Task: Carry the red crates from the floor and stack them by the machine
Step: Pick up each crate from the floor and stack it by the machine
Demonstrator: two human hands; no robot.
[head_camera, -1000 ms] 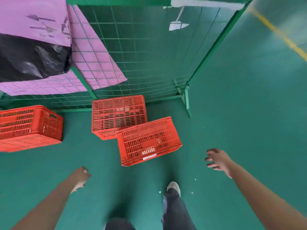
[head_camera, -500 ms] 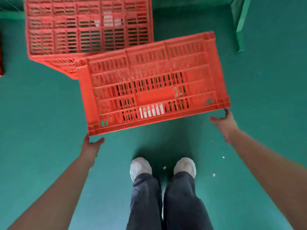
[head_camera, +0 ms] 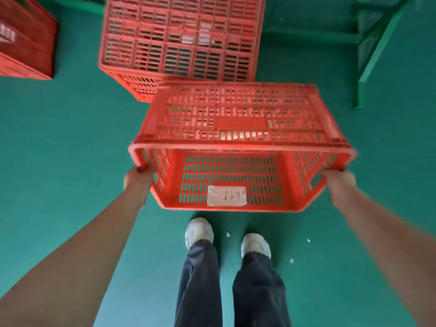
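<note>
Hands grip a red crate (head_camera: pixel 238 147) at its rim: my left hand (head_camera: pixel 138 178) and right hand (head_camera: pixel 338 180) hold opposite ends, opening tipped toward me, above the green floor (head_camera: pixel 70 149).

Smooth green painted floor (head_camera: pixel 70 149) stretching across the whole view, soft even light lying on it, a green metal frame (head_camera: pixel 377 50) standing at the upper right, small white specks (head_camera: pixel 291 260) dotting the floor lower right
</note>
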